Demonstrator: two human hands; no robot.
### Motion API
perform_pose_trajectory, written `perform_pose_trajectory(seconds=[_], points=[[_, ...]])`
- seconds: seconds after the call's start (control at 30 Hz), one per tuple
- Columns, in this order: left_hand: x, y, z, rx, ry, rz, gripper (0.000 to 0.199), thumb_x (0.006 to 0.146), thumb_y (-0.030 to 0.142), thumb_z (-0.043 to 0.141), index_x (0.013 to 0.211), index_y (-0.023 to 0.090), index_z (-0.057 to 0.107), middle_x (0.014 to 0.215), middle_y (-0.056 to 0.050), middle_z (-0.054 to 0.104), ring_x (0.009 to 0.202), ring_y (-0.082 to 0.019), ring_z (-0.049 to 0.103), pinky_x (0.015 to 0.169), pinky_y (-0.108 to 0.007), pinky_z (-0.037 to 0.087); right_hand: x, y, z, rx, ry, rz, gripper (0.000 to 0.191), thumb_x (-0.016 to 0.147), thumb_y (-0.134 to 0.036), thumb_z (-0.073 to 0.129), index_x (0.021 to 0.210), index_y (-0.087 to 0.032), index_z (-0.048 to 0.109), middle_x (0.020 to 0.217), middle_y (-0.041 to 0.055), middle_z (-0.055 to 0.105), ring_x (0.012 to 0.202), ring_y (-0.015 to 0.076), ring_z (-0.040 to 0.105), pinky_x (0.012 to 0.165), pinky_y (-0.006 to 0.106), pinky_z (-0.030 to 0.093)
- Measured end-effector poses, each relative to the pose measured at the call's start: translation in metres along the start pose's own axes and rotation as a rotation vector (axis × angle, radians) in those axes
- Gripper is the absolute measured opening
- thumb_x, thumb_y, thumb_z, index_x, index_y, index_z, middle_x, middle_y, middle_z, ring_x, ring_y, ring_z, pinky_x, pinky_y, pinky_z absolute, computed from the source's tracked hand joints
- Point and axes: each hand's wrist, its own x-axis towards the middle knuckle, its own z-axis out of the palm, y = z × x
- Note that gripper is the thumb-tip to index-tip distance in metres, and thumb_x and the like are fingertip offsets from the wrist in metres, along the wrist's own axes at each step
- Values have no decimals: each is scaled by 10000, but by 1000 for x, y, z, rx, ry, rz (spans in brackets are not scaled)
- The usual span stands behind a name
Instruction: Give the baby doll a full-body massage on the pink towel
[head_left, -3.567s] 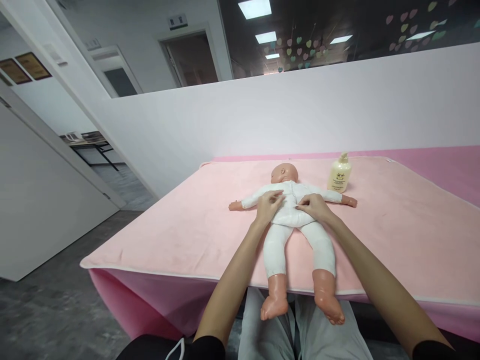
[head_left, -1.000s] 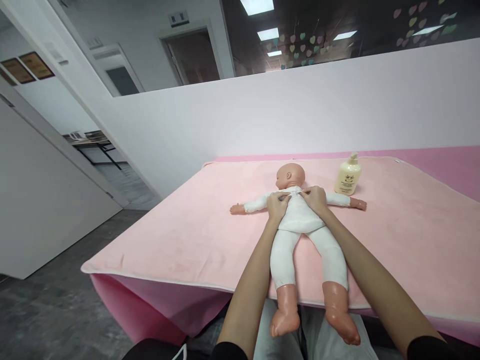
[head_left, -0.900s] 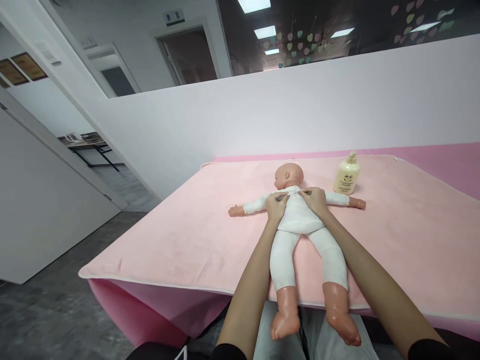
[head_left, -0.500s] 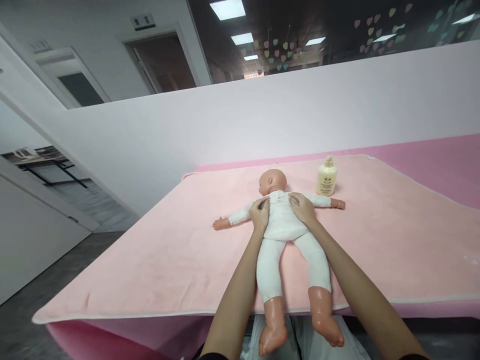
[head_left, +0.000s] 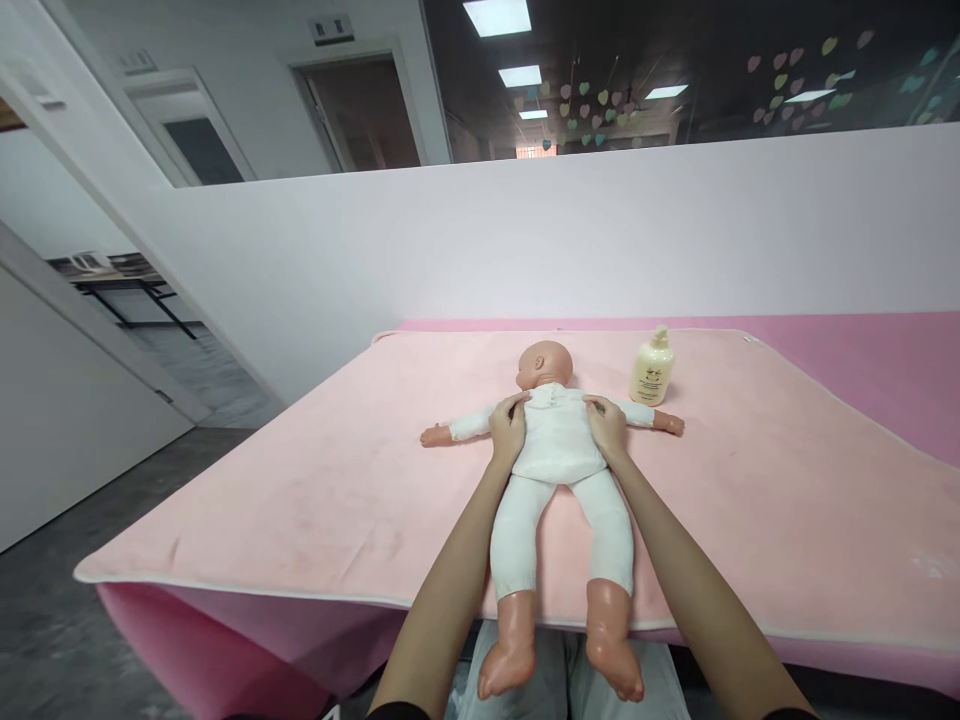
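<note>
A baby doll (head_left: 559, 445) with a cloth body in white lies front down on a pink blanket, its head turned to the left and both arms stretched out sideways. At its left shoulder and side, my left hand (head_left: 508, 428) is closed with bent fingers on the upper back. My right hand (head_left: 606, 428) mirrors it on the other side, fingers curled at the right shoulder. Parts of the fingers and both thumbs are hard to make out. The doll's feet hang over the blanket's near edge, between my forearms.
A pale yellow pump bottle (head_left: 652, 368) stands beyond the doll's right arm. The pink blanket (head_left: 300, 490) covers the table up to a low white wall (head_left: 525, 240) with glass above it. A door (head_left: 67, 400) is at the left.
My hands stay at the doll's shoulders, with the right fingers more curled. The doll's legs have shifted left in view and its torso sits straighter. The camera has tilted slightly.
</note>
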Motion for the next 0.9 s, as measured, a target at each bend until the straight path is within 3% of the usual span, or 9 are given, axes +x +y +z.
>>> perform_pose_trajectory(seconds=[0.27, 0.4, 0.67, 0.8, 0.9], points=[[-3, 0, -4, 90, 75, -9, 318, 782, 100, 406, 921, 174, 682, 960, -49, 696, 933, -174, 624, 896, -335, 476, 5, 8, 1, 31, 12, 3, 259, 749, -226, 450, 842, -189, 689, 984, 58, 706, 972, 199, 626, 925, 318, 446], [-4, 0, -4, 73, 108, -57, 263, 825, 177, 431, 907, 176, 681, 944, -47, 691, 917, -173, 616, 866, -318, 472, 5, 9, 2, 37, 12, 5, 266, 747, -218, 454, 855, -169, 693, 991, 71, 704, 973, 202, 627, 921, 315, 446], [-4, 4, -4, 83, 64, -15, 222, 804, 370, 573, 783, 183, 691, 796, -26, 601, 711, -132, 555, 693, -258, 442, 4, 5, 1, 35, 27, 25, 266, 746, -226, 450, 836, -180, 696, 960, 59, 712, 954, 192, 634, 917, 309, 451], [-4, 8, -5, 154, 16, 16, 184, 715, 364, 673, 776, 191, 687, 746, 0, 563, 635, -112, 505, 648, -245, 417, 5, 6, 1, 32, 24, 26, 273, 741, -238, 449, 837, -182, 698, 965, 56, 711, 961, 194, 630, 918, 313, 451], [-3, 7, -5, 175, 16, 35, 147, 722, 325, 653, 743, 180, 652, 704, 10, 553, 643, -115, 505, 649, -241, 402, 6, 9, 2, 50, 28, 22, 274, 731, -253, 454, 836, -191, 700, 961, 49, 711, 961, 200, 628, 915, 322, 452]])
